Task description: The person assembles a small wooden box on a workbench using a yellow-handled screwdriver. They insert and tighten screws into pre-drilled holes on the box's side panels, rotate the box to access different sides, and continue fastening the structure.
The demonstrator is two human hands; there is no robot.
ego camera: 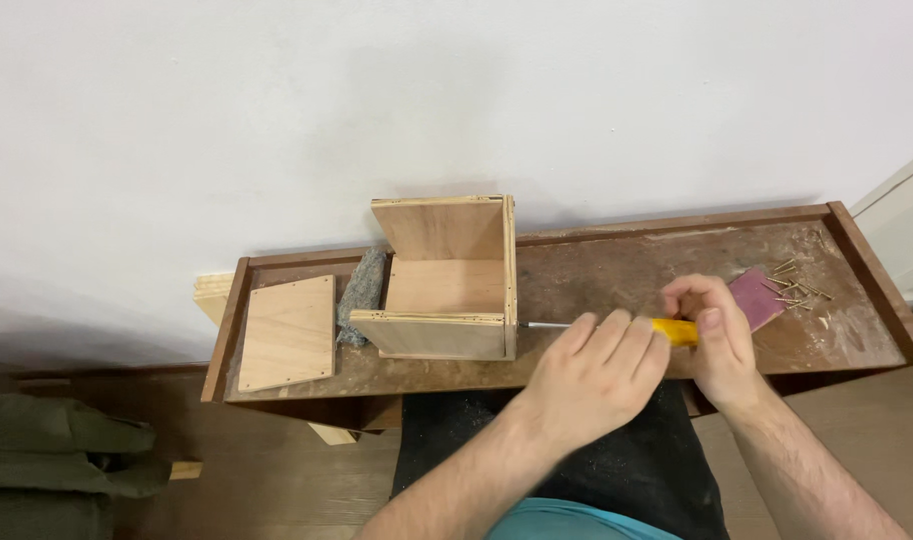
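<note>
Hands are being closed round a yellow-handled screwdriver (617, 327): left hand (592, 375), right hand (715, 330), its steel tip pressed against an open plywood box (447, 285).

A plain white wall (457, 90) fills the upper half of the frame, evenly lit. Below it stands a worn brown wooden bench (617, 275) with raised edges. Wood-look flooring (277, 480) spreads across the lower left.

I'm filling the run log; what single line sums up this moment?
both hands grip yellow screwdriver | tip at plywood box side | screws right
</note>
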